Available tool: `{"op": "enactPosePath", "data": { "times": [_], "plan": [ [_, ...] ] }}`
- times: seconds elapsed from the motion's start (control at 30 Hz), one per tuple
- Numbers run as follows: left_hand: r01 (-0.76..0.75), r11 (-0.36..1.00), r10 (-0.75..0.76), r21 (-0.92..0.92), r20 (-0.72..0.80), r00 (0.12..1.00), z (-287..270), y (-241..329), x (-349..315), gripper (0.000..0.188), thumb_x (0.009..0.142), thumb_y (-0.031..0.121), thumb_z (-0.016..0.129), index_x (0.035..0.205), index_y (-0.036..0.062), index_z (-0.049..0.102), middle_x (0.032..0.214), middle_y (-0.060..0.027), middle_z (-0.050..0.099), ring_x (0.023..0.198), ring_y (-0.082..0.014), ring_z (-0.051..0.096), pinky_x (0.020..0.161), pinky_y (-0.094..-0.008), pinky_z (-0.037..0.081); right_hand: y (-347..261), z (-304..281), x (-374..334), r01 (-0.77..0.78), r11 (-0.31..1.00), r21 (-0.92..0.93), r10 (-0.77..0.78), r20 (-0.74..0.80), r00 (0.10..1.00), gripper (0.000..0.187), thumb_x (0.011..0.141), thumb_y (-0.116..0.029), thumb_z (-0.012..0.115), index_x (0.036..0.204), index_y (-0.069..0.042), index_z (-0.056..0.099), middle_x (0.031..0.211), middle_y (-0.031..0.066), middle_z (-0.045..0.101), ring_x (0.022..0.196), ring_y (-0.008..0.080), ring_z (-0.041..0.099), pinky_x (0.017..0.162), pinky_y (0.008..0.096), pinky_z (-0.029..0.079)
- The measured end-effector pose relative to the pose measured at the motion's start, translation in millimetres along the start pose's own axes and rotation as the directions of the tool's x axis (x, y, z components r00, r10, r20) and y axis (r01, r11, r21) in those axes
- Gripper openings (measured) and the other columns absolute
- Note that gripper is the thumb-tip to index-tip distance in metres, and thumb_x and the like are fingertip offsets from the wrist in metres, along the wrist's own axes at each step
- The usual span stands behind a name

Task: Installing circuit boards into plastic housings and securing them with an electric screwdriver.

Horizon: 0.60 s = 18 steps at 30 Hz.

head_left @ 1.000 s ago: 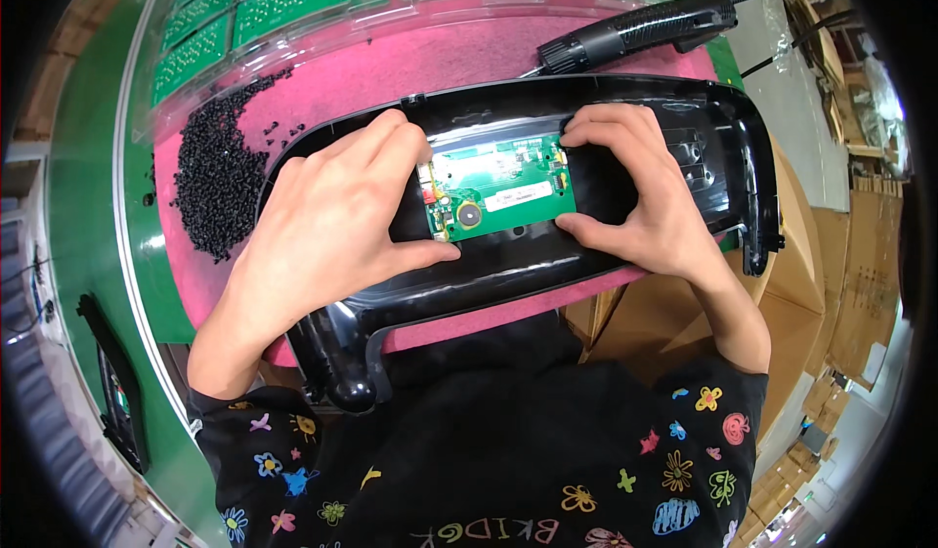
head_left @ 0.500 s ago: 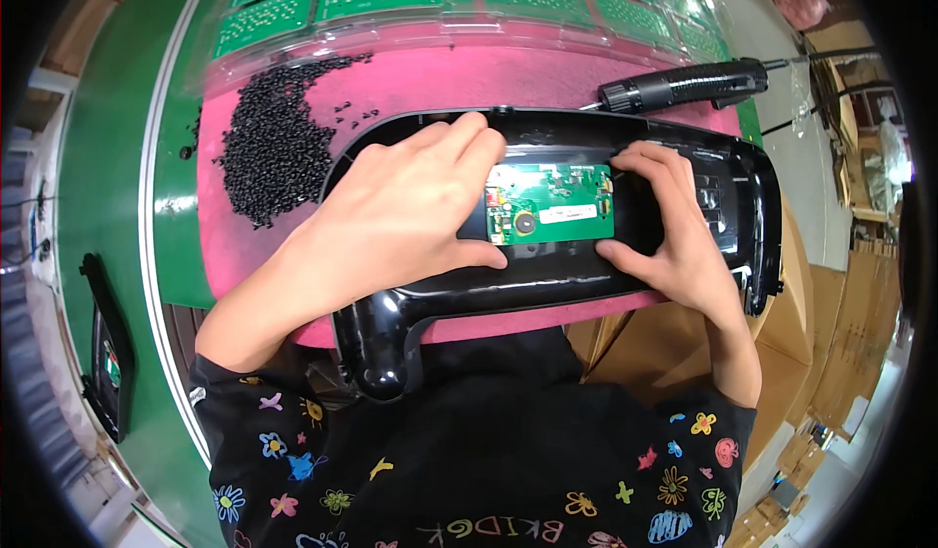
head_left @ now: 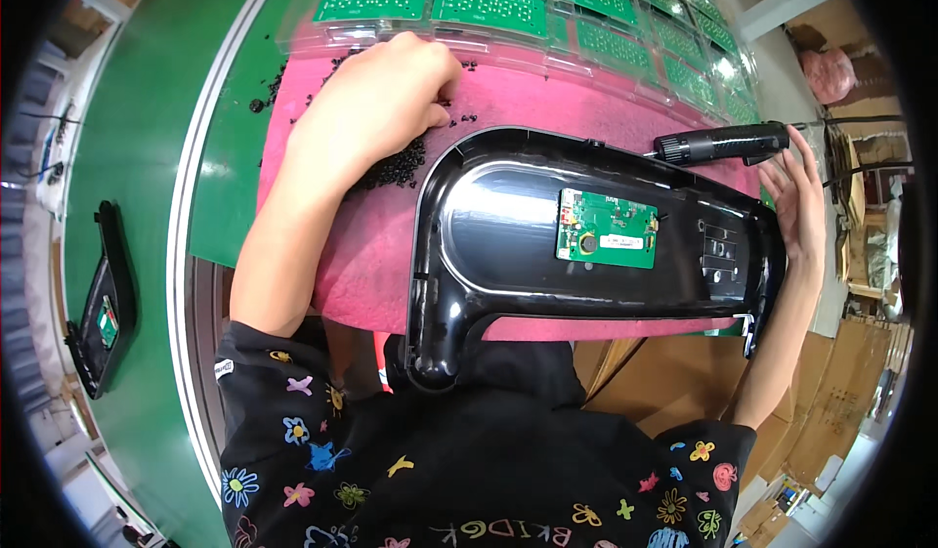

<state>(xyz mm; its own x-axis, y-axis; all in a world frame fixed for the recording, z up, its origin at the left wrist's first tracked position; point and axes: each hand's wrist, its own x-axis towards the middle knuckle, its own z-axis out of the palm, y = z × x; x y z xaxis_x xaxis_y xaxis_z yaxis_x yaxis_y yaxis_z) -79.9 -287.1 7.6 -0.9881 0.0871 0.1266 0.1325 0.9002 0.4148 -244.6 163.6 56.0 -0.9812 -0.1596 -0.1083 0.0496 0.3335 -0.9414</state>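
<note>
A glossy black plastic housing point(head_left: 508, 284) lies on a pink mat, its hollow side up. Inside it sits a green circuit board point(head_left: 625, 224) with a round dark part and a white label. My left hand point(head_left: 386, 94) is over the pile of small black screws point(head_left: 396, 167), fingers curled down and covering part of it; whatever is between the fingertips is hidden. At the far right, my right hand point(head_left: 799, 196) reaches up beside the black electric screwdriver point(head_left: 723, 144), fingers stretched and apart near its rear end, not wrapped round it.
Clear plastic trays of green circuit boards point(head_left: 489, 9) line the back of the pink mat point(head_left: 342, 265). On the green table point(head_left: 161, 353) to the left stands another black housing point(head_left: 115, 284) with a board in it. Cardboard boxes point(head_left: 684, 377) are below right.
Both hands have left the circuit board, which now rests in the housing. My left hand went back and left to the screws; my right hand moved right and back to the screwdriver.
</note>
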Motion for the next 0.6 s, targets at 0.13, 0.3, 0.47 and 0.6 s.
{"op": "enactPosePath", "data": {
  "times": [0.13,0.3,0.47,0.6],
  "plan": [
    [-0.03,0.992,0.037,0.126,-0.047,0.998,12.7,3.3,5.6,0.019,0.069,0.002,0.076,0.087,-0.0013,0.069,0.081,-0.0179,0.069,0.08,-0.0347,0.068,0.073,-0.0436,0.054,-14.7,40.5,15.0,0.038,0.998,0.053,-0.033,-0.091,0.995,0.056,0.095,-0.01,0.062,0.144,-0.006,0.036,0.122,0.0135,0.059,0.107,0.0221,0.061,0.089,0.0402,0.055],
    [-0.026,0.982,0.039,0.188,-0.069,0.997,13.7,15.3,12.2,0.012,0.071,0.001,0.072,0.082,-0.0003,0.071,0.078,-0.0192,0.068,0.08,-0.0379,0.068,0.073,-0.0462,0.054,-21.0,85.3,37.3,0.258,0.946,0.198,-0.23,-0.154,0.961,0.079,0.087,-0.011,0.074,0.146,0.004,0.025,0.123,0.0162,0.058,0.108,0.0211,0.061,0.089,0.0425,0.053],
    [-0.009,0.981,0.01,0.193,-0.005,1.0,8.8,15.3,8.1,0.008,0.075,0.001,0.067,0.082,-0.0002,0.07,0.079,-0.0215,0.068,0.08,-0.0391,0.067,0.073,-0.0473,0.053,-30.5,133.4,28.3,0.074,0.863,0.499,-0.181,0.168,0.969,0.041,0.089,-0.014,0.072,0.12,0.002,0.051,0.1,0.0097,0.063,0.09,0.0191,0.064,0.085,0.0385,0.055],
    [0.074,0.993,-0.071,0.096,-0.038,0.997,3.5,19.0,6.9,0.01,0.082,0.003,0.066,0.09,-0.0028,0.069,0.085,-0.0224,0.068,0.085,-0.0385,0.066,0.075,-0.0452,0.052,-54.1,144.4,7.2,0.149,0.778,0.61,-0.243,0.073,0.967,0.027,0.096,-0.02,0.06,0.114,-0.001,0.055,0.093,0.0058,0.059,0.082,0.0193,0.063,0.077,0.0368,0.052]
  ]
}}
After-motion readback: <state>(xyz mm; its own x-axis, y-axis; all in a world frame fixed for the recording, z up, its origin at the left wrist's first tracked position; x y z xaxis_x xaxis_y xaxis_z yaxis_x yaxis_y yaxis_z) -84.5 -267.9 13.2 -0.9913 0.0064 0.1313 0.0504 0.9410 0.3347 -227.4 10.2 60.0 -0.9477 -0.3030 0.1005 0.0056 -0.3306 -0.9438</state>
